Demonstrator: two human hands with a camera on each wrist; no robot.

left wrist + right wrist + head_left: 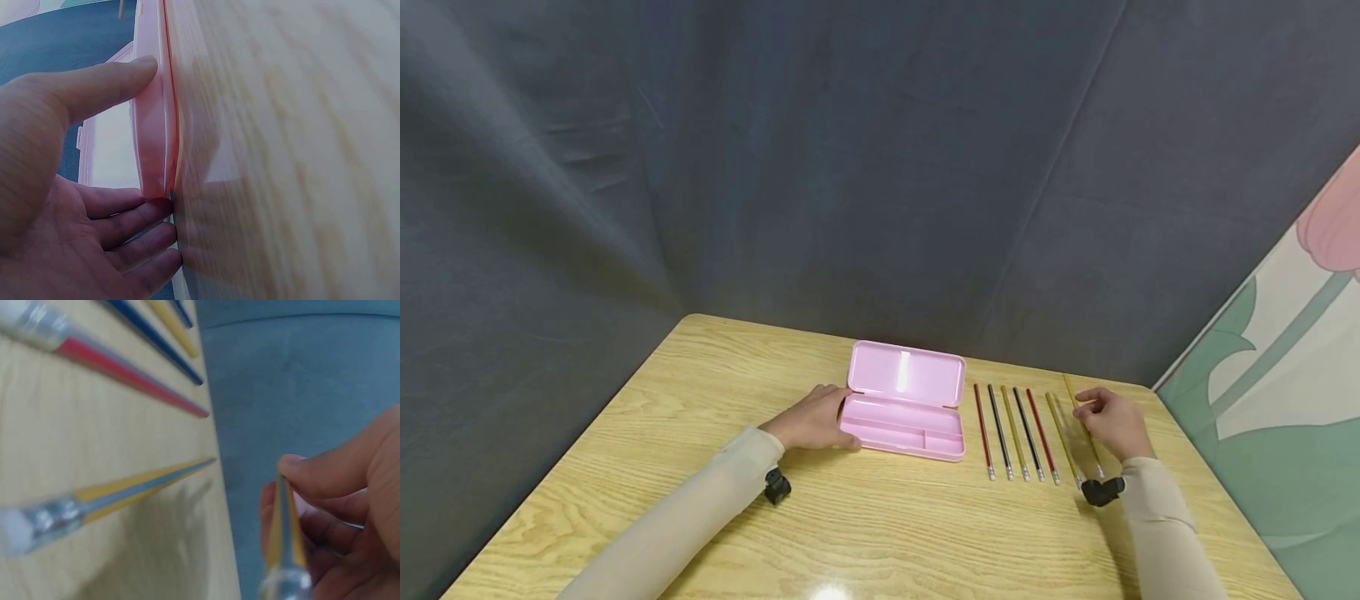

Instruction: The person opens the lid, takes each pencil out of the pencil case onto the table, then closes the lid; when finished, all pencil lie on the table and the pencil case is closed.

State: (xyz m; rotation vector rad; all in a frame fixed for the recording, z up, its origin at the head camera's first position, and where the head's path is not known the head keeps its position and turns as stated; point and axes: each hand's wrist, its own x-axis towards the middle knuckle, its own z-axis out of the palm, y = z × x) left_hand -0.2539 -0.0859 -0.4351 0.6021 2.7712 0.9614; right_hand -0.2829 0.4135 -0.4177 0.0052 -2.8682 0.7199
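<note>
A pink pencil case [902,447] lies on the table with its lid [880,371] tipped back. Its compartments hold nothing that I can see. My left hand [815,419] holds the case's left end, the thumb on the front wall and the fingers along the side. To the right, my right hand [1112,423] pinches a yellow pencil [285,531] between thumb and fingers, eraser end toward me. In the right wrist view this pencil looks raised off the table. Left of it lies another yellow pencil [1063,437], apart from the hand.
Between case and right hand, a red pencil [982,429], a dark blue pencil [1000,429] and several more lie in a row, erasers toward me. A dark curtain [880,167] hangs behind the wooden table [880,517]. A flower-patterned panel [1300,467] borders the right side.
</note>
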